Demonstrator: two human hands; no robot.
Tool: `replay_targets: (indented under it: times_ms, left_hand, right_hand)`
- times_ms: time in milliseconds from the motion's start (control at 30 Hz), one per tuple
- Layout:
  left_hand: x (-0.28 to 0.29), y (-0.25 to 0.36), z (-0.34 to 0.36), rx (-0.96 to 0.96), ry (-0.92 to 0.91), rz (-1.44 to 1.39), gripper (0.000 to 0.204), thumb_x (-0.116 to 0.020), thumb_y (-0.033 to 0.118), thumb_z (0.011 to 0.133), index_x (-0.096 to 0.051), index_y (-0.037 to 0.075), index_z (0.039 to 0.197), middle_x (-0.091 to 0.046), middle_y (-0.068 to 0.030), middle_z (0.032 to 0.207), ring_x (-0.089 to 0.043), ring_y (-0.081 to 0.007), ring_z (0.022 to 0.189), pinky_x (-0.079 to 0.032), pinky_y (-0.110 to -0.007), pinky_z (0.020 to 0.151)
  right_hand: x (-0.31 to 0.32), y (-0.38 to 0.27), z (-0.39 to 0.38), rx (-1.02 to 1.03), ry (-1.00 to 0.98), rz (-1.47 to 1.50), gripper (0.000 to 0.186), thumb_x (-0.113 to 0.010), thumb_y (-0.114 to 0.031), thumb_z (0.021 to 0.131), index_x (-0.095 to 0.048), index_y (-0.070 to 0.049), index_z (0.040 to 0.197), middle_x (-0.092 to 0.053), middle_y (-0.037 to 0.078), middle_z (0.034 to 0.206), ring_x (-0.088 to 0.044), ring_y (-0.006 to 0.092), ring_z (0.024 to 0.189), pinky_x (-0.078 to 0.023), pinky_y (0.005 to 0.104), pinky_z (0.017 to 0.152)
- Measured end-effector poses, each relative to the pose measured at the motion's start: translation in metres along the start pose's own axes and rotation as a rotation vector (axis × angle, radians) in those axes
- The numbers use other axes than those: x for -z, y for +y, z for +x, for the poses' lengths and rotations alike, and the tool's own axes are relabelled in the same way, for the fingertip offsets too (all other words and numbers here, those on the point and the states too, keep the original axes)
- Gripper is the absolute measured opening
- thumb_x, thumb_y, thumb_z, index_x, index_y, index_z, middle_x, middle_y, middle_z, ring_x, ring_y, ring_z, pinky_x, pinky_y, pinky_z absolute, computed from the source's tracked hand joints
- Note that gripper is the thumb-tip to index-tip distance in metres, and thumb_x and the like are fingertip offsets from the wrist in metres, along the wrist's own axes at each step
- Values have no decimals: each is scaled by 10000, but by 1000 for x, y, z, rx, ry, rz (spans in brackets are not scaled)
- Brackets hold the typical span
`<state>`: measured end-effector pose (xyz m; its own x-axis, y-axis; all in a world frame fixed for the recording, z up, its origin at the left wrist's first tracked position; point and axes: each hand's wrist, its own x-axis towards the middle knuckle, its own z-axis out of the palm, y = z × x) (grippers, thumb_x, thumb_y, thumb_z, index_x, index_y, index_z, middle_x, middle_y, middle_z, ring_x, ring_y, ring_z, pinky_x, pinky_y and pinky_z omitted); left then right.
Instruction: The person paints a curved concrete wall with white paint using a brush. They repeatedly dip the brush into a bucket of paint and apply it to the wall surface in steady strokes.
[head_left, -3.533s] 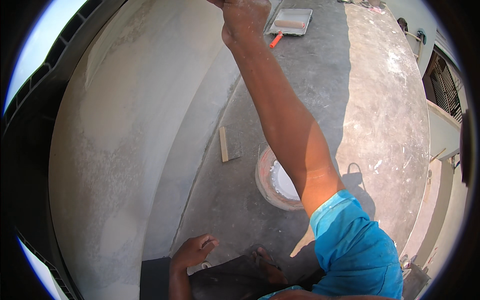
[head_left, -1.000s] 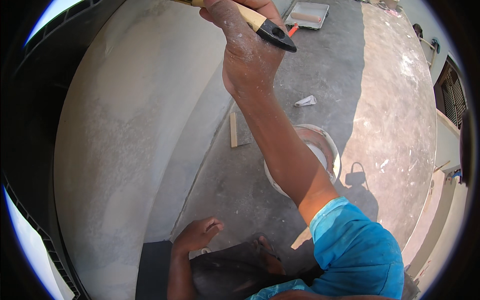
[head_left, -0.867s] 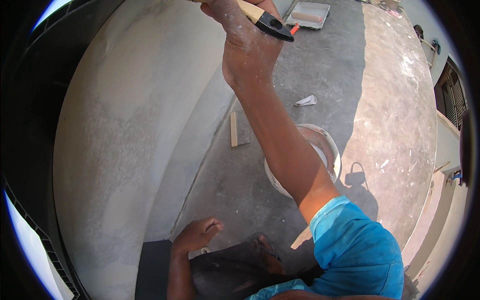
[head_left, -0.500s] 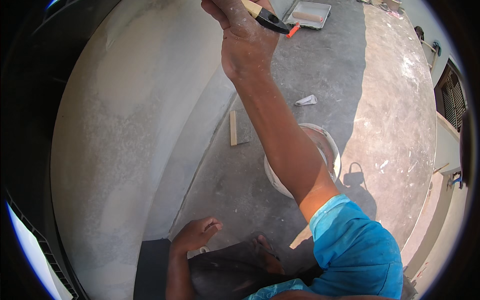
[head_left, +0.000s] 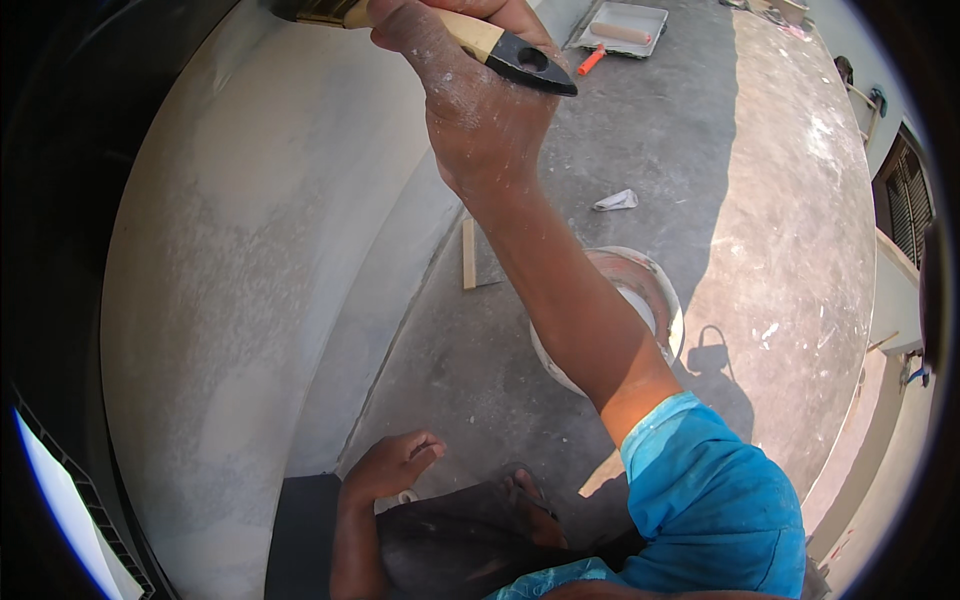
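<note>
My right hand (head_left: 485, 115), flecked with pale specks, is wrapped round a paintbrush (head_left: 472, 34) at the top of the view. The brush has a pale wooden handle with a black end that has a hole in it. Its bristles point left toward the upper part of a grey plastered wall (head_left: 250, 270); whether they touch it I cannot tell. Low in the view, my left hand (head_left: 392, 466) hangs with curled fingers above my dark-clothed leg, and nothing shows in it. Beneath my right forearm stands a white bucket (head_left: 674, 310), partly hidden, with whitish stuff inside.
A white paint tray (head_left: 656, 22) with a paint roller (head_left: 620, 34) lies on the grey floor (head_left: 640, 120) farther off. Nearer are a crumpled white scrap (head_left: 615, 201) and a pale-edged flat block (head_left: 469, 255) by the wall's foot. Sunlight covers the floor's right side.
My right hand has come slightly nearer and left, bringing the brush's metal band and bristles into view. My left hand has hardly moved.
</note>
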<state>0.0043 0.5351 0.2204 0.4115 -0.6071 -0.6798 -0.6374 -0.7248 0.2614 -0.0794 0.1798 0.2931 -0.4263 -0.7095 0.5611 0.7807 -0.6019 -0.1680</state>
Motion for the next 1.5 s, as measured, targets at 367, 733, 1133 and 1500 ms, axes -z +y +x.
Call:
replay_targets:
  times_ms: [367,733,1133,1500]
  left_hand:
    - [4,17,0,66,-24,29,306,-546,292,1031,-690,48,1145,-747,-78,1072,-716,-168,965,-517,-329,897]
    - [3,12,0,35,1,3,433,-576,422,1022,-680,39,1195,-726,-164,999,-697,-268,936,-512,-382,854]
    - [1,9,0,39,6,1,448,-577,430,1017,-678,32,1195,-724,-168,993,-694,-273,922,-514,-394,849]
    - [1,7,-1,13,15,-7,432,-570,421,1021,-678,36,1185,-719,-164,983,-685,-257,896,-509,-387,832]
  right_hand:
    - [-6,-13,-6,59,-24,95,187,-823,-66,866,-717,18,996,-756,169,1003,-728,183,917,-585,294,821]
    - [-20,-17,-14,238,40,141,170,-790,33,806,-686,-20,929,-748,98,922,-722,131,809,-564,254,752]
    - [-29,-29,-37,239,-36,56,191,-816,24,782,-669,-29,891,-730,116,904,-728,165,799,-564,270,712]
    - [-35,-51,-67,108,-113,160,219,-862,-14,759,-690,-56,888,-737,124,963,-731,203,876,-558,294,737]
